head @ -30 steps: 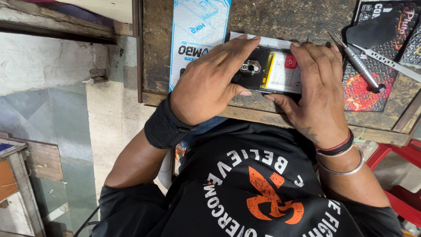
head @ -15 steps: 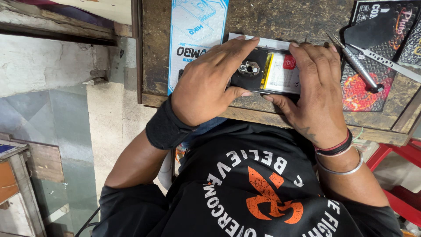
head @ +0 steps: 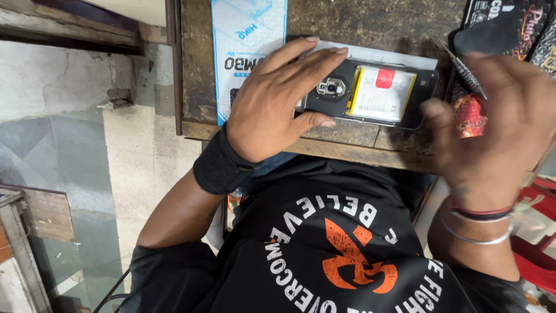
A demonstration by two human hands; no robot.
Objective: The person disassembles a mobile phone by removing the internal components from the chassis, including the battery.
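An opened black phone (head: pixel 376 95) lies back-up on the wooden bench (head: pixel 359 20), showing a white and yellow battery with a red sticker and a camera module. My left hand (head: pixel 278 104), with a black wristband, lies flat over the phone's left end, thumb against its near edge, holding it down. My right hand (head: pixel 492 127) is blurred and lifted off the phone to the right, fingers spread and holding nothing. It hovers near a slim metal tool (head: pixel 463 72).
A blue and white flat packet (head: pixel 243 40) lies left of the phone, and a white sheet (head: pixel 399 58) sits under it. Dark printed packets (head: pixel 498 23) fill the bench's right corner. A red stool (head: pixel 538 232) stands lower right; a tiled floor lies left.
My right hand has come off the phone's right end and swung away to the right, uncovering the battery. My left hand stays on the phone's left end.
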